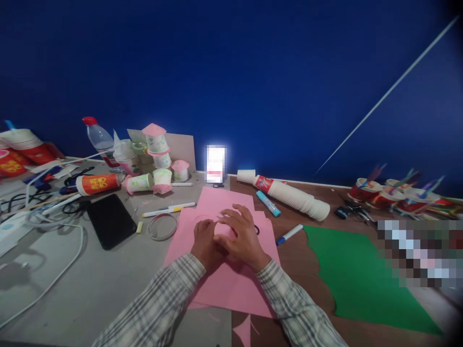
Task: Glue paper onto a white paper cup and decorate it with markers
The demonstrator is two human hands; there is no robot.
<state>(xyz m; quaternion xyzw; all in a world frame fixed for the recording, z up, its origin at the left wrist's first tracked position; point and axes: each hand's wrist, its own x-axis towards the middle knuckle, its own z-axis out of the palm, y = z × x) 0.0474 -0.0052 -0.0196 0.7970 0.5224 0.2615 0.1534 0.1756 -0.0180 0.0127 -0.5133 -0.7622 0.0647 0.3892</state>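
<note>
Both hands meet over a stack of pink paper sheets (231, 291). Between them is a small rounded pink paper piece (224, 230), partly covered by fingers. My left hand (205, 243) curls round its left side, closed on it. From the right, my right hand (243, 236) bends over the piece, with the thumb pressed on its front and the other fingers arched above. Beside the right hand, a dark loop (257, 230) like a scissor handle shows on the pink paper; the rest is hidden.
Paper-cup models with pink tops (156, 142) stand at the back left, near a black tablet-like device (111, 221) and a wire ring (162, 226). Rightward lie a long stack of paper cups (292, 195), a blue marker (289, 234) and a green sheet (361, 274). Cables (77, 246) run along the left.
</note>
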